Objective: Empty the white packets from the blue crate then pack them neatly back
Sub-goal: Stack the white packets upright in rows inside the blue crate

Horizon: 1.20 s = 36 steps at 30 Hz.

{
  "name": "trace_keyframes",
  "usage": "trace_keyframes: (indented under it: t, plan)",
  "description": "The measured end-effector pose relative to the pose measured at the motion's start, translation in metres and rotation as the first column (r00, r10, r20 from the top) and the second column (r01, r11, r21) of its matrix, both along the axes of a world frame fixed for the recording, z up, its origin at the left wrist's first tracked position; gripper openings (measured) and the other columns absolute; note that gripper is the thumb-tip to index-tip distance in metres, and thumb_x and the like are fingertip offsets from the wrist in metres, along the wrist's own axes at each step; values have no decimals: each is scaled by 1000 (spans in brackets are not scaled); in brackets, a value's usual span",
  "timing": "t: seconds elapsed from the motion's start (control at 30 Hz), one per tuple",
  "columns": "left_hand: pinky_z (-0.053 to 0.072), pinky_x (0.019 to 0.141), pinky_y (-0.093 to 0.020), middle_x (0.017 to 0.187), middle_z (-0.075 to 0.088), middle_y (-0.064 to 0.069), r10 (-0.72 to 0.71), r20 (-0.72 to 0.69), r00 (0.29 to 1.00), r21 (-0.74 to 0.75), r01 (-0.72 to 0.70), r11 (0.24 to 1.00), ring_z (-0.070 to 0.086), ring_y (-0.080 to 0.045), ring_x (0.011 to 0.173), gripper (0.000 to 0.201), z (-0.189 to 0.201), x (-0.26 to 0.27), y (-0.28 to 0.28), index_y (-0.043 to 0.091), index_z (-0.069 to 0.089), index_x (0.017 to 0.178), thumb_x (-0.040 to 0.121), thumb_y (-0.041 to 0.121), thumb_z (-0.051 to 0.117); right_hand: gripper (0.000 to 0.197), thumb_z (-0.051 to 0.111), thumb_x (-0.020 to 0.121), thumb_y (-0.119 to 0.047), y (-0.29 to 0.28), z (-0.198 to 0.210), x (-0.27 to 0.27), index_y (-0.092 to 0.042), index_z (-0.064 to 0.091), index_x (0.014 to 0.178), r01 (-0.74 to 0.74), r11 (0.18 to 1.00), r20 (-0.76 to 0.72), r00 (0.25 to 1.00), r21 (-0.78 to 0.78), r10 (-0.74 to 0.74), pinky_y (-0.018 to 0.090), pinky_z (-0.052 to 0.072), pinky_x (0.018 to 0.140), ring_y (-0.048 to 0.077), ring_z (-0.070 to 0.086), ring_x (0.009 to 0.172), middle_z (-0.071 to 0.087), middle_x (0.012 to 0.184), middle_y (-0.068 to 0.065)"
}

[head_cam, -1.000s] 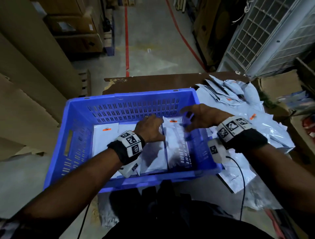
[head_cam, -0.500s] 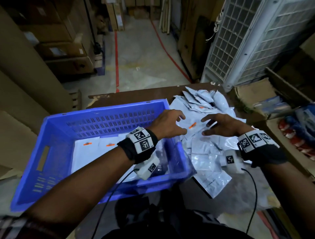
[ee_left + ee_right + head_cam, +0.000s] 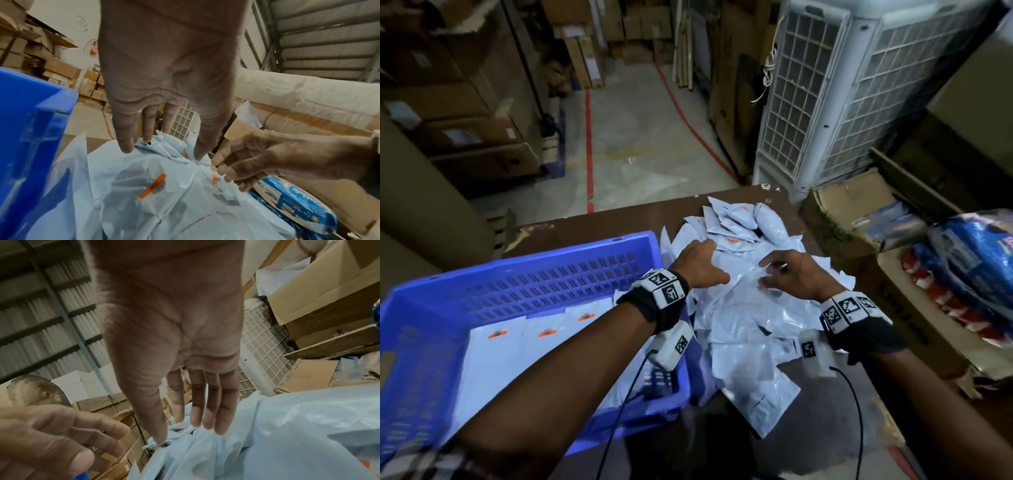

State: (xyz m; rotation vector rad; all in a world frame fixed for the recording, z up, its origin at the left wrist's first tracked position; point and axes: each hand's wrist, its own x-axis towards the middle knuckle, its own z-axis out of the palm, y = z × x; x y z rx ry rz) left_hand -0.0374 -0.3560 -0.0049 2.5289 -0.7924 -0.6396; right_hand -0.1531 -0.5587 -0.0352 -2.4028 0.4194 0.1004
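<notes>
Head view shows the repacking under way: both hands are out over the loose heap of white packets (image 3: 743, 308) on the bench (image 3: 599, 222), just right of the blue crate (image 3: 517, 274), where a flat row of packets with orange stickers already lies along the floor of the crate. The left hand (image 3: 697, 263) reaches across the crate's right wall with fingers spread and straight, fingertips on the top of the heap, its grip open and holding nothing; the right hand (image 3: 792, 274) is beside it, fingers loosely extended over a glossy packet, also open, though whether the fingertips press or just hover is hard to tell. To do this pickup well, I would single out one packet instead of raking several, since the film looks slick and the packets overlap. Pinning the neighbours with one hand while the other slides a thumb under an edge should free it cleanly. Turning it so its orange sticker (image 3: 153, 186) matches the row in the crate, then laying it flat against the last one, would likely keep the stack tidy.
</notes>
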Motion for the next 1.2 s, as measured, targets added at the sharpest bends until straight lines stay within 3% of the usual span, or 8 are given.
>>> trace_keyframes:
  t: [0.17,0.3,0.47,0.6,0.8,0.87,1.07,1.2]
  plan:
    - [39,92,-28,138,43,-15,86,-3,996,-45,-86,995,44,-28,129,73,-5,12,-19,12,40,142,79,29,74,32,82,79,-24,-18,3,30,-16,68,106,147,989,130,980,19,-148,25,46,76,19,63,83,66,95,4]
    - [39,102,-31,139,44,-15,121,7,993,-109,-120,987,42,-30,130,74,-1,21,-36,12,42,142,77,30,74,62,82,76,-28,-39,5,53,-9,55,128,305,952,267,919,-20,-289,33,48,80,29,61,95,64,105,15]
    - [41,101,-39,131,50,-12,87,77,993,-163,-74,984,47,-34,125,66,3,37,-66,14,52,134,73,36,68,96,83,72,-40,-60,-9,77,-19,31,150,349,935,109,934,-63,-341,49,42,105,43,47,125,47,132,27]
    - [33,110,-37,145,40,-10,-1,122,993,-126,16,992,37,-31,135,69,1,53,-88,17,42,144,81,24,69,98,83,70,-48,-68,-22,86,-15,32,148,292,956,65,955,-22,-291,48,37,109,40,42,132,42,142,22]
    - [13,116,-31,158,26,-12,-157,202,967,-38,168,985,22,-28,146,78,-17,75,-116,13,32,152,85,26,69,93,74,65,-60,-74,-38,96,-21,42,142,228,973,128,965,25,-229,37,39,104,31,49,126,51,138,12]
    - [15,113,-29,157,27,-14,-186,230,955,-10,194,981,25,-29,144,76,-21,81,-122,14,32,151,85,25,68,83,77,73,-48,-73,-40,98,-18,44,143,220,975,121,967,37,-223,35,38,103,31,50,125,52,137,14]
    - [28,111,-46,150,30,-12,-238,194,952,178,204,963,37,-36,135,71,-40,94,-137,35,37,147,83,38,67,77,65,69,-49,-73,-49,104,-13,52,135,212,977,178,961,25,-213,35,42,99,33,54,117,58,128,16]
    - [27,103,-46,135,42,-9,-231,220,948,233,179,956,42,-34,126,57,-53,93,-139,37,46,138,84,32,63,79,52,66,-55,-70,-50,102,-8,59,130,184,983,235,955,4,-180,36,45,96,35,59,113,63,122,17]
